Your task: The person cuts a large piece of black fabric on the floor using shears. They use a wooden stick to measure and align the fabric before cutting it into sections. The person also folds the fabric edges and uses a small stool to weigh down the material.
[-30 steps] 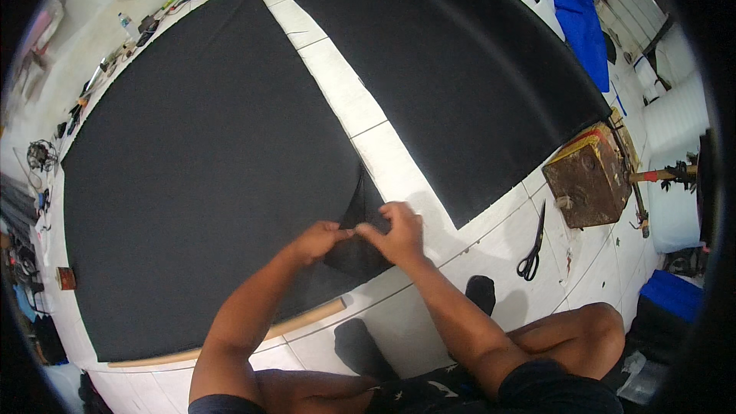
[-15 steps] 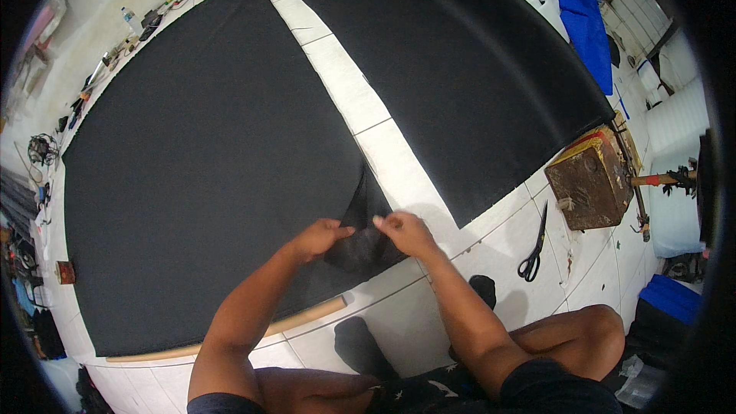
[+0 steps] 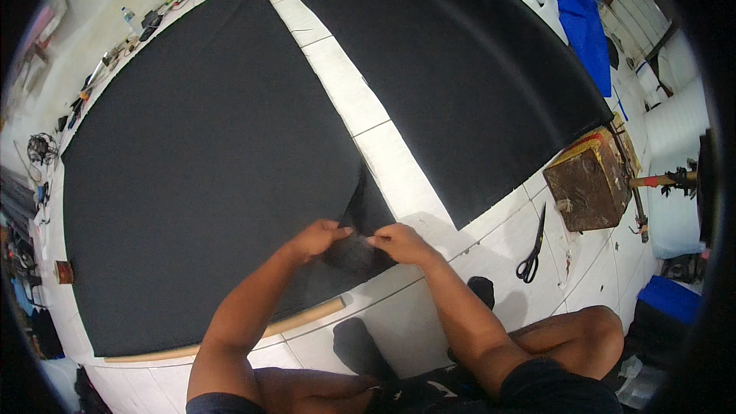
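Note:
A large sheet of black fabric (image 3: pixel 207 130) lies spread over the white tiled floor in front of me. Its near right corner is lifted and folded back, showing a slightly shinier underside. My left hand (image 3: pixel 318 239) pinches the lifted edge between thumb and fingers. Close to its right, my right hand (image 3: pixel 400 243) is closed in a pinch on the same corner of fabric. A second black fabric piece (image 3: pixel 452 100) lies to the right, parted from the first by a strip of white tile. Part of the raised corner is hidden by my fingers.
Black-handled scissors (image 3: pixel 531 253) lie on the floor to my right. Beyond them stands a worn brown box-like block (image 3: pixel 589 184). A cardboard tube (image 3: pixel 310 316) runs along the near fabric edge. Blue sheeting (image 3: pixel 571 23) is at the far right, and a small tin (image 3: pixel 65 272) at the left.
My right hand has moved slightly down and left, closer to my left hand. The lifted corner has shifted with it; my left hand stays in place.

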Available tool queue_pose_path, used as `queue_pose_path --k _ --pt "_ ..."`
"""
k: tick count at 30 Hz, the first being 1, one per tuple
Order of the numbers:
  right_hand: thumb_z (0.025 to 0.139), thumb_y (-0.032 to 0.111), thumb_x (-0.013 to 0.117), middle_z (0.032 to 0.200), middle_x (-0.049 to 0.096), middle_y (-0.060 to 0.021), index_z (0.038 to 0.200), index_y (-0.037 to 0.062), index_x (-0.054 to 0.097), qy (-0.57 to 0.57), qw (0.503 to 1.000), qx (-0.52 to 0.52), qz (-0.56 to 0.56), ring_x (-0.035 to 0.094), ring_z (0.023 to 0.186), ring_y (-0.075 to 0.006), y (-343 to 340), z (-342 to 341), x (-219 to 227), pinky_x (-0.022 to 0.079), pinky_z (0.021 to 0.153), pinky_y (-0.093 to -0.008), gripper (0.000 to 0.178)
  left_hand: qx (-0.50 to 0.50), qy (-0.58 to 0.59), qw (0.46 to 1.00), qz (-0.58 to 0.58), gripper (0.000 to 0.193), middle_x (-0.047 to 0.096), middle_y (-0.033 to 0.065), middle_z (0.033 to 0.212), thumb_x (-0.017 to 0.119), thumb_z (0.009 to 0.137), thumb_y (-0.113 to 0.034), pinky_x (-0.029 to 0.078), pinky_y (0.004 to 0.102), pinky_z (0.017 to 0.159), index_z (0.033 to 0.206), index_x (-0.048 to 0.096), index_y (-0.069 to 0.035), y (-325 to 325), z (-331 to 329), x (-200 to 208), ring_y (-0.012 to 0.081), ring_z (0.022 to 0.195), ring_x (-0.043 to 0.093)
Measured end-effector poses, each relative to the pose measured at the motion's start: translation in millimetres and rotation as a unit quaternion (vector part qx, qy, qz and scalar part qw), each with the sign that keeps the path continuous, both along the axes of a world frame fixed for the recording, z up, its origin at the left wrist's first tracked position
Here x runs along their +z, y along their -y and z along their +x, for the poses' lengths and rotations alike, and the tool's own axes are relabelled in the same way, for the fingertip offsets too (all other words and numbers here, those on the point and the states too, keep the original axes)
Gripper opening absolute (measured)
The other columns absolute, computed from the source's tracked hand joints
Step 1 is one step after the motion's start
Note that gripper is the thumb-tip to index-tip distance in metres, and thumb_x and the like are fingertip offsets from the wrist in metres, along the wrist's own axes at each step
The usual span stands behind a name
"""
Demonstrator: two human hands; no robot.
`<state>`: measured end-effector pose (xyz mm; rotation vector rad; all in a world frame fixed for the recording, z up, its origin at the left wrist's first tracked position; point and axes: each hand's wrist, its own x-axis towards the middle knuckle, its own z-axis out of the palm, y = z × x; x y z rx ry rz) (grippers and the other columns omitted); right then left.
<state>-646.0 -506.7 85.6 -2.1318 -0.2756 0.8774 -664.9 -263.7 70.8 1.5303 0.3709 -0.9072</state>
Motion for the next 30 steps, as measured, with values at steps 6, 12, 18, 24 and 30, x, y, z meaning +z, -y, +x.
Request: queue_pose_path --k 6,12,18,24,30 --pt "0.077 0.048 0.080 0.070 0.065 -0.0087 0.083 0.0086 0.065 0.361 0.920 -0.148 0.024 0.063 0.069 -0.0267 -25 -11 2 0.043 0.075 -0.0419 0.043 -0.041 0.009 0.999 0.018 0.031 0.066 0.0028 0.083 0.063 0.098 -0.033 0.046 0.0308 0.066 0.092 0.070 -0.003 -12 3 -33 0.0133 0.071 0.057" --pt "0.085 0.037 0.077 0.072 0.068 -0.0086 0.084 0.0053 0.071 0.126 0.983 -0.123 0.052 0.063 0.068 -0.0183 -33 -28 -23 0.046 0.071 -0.0383 0.033 -0.069 0.009 0.995 0.066 0.033 0.060 -0.0006 0.077 0.065 0.096 -0.039 0.041 0.0298 0.055 0.087 0.069 -0.007 8 8 43 0.0083 0.066 0.051" --pt "0.091 0.042 0.069 0.081 0.071 -0.0132 0.088 -0.0005 0.070 0.037 0.990 -0.093 0.098 0.068 0.077 -0.0262 6 -1 -21 0.052 0.069 -0.0372 0.042 -0.035 0.010 0.998 0.044 0.032 0.066 0.0031 0.084 0.064 0.097 -0.034 0.045 0.0307 0.066 0.093 0.071 -0.003 -4 2 11 0.0131 0.073 0.056" --pt "0.079 0.047 0.079 0.071 0.065 -0.0051 0.078 0.0092 0.067 0.302 0.948 -0.085 0.045 0.063 0.078 -0.0222 -28 -20 -10 0.038 0.082 -0.0423 0.040 -0.050 -0.001 0.999 0.018 0.030 0.068 0.0018 0.085 0.066 0.096 -0.033 0.045 0.0286 0.068 0.092 0.072 -0.004 0 6 3 0.0122 0.074 0.057" --pt "0.087 0.039 0.073 0.075 0.069 -0.0058 0.083 0.0082 0.070 0.222 0.973 -0.057 0.032 0.064 0.073 -0.0273 -28 -33 -30 0.040 0.079 -0.0428 0.031 -0.040 0.025 0.999 0.009 0.027 0.065 0.0007 0.080 0.066 0.096 -0.030 0.041 0.0294 0.062 0.088 0.071 -0.005 4 1 19 0.0107 0.070 0.052"
